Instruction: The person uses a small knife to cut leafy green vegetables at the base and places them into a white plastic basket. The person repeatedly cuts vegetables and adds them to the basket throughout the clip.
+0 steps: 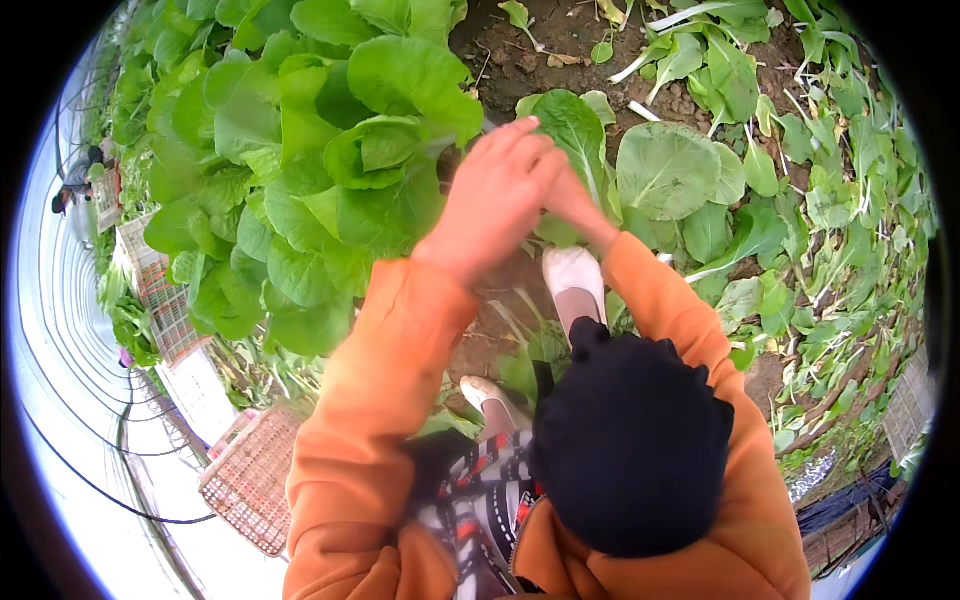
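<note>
My left hand (495, 187) crosses over my right hand (576, 201), at the edge of a dense stand of leafy green vegetables (300, 172). The fingers overlap and the left hand is slightly blurred. What lies under or between the fingers is hidden, so I cannot tell whether either hand holds anything. Just right of the fingers stands a dark green leaf (571, 135), and farther right lies a broad, paler leaf (664, 171) marked with dirt.
Cut leaves and white stalks (731, 71) litter the soil on the right. My pale shoes (574, 271) stand below the hands. At lower left is a woven-look plastic crate (251, 480), with another crate (161, 300) beyond it. A dark, rounded head covering (634, 442) fills the lower centre.
</note>
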`<action>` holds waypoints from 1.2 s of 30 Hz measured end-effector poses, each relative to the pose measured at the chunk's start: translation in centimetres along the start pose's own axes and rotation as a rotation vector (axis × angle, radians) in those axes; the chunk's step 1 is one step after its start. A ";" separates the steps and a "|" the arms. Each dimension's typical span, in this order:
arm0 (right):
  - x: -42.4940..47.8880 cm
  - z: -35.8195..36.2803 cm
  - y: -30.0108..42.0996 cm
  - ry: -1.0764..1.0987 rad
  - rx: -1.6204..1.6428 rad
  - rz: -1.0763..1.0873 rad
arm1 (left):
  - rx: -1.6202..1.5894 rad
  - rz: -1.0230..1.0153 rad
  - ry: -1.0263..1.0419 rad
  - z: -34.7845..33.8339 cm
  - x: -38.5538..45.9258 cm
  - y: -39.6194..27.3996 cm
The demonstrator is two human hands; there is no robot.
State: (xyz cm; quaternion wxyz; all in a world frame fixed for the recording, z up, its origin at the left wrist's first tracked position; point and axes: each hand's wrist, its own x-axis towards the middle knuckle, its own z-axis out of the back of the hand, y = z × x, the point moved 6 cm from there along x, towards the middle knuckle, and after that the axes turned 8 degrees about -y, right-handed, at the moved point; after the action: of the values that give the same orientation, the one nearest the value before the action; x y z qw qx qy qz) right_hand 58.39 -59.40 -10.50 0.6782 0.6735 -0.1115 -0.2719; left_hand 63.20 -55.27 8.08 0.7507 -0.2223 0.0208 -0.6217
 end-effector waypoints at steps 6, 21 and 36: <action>-0.3 -2.4 -0.5 -0.011 0.035 -0.102 | 0.689 0.068 0.358 -1.8 -4.4 9.0; -0.1 -4.2 -1.7 -0.089 0.052 -0.147 | 0.551 0.354 0.250 0.1 -10.5 13.1; -0.8 -3.4 -1.3 -0.222 -0.005 0.106 | 0.541 0.346 0.240 0.0 -9.9 12.5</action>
State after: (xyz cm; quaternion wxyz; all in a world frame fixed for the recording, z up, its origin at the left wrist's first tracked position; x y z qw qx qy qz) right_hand 59.25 -56.00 -11.86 0.6769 0.6306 -0.2206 -0.3090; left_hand 72.56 -44.37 1.14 0.8691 0.0663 -0.0192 -0.4898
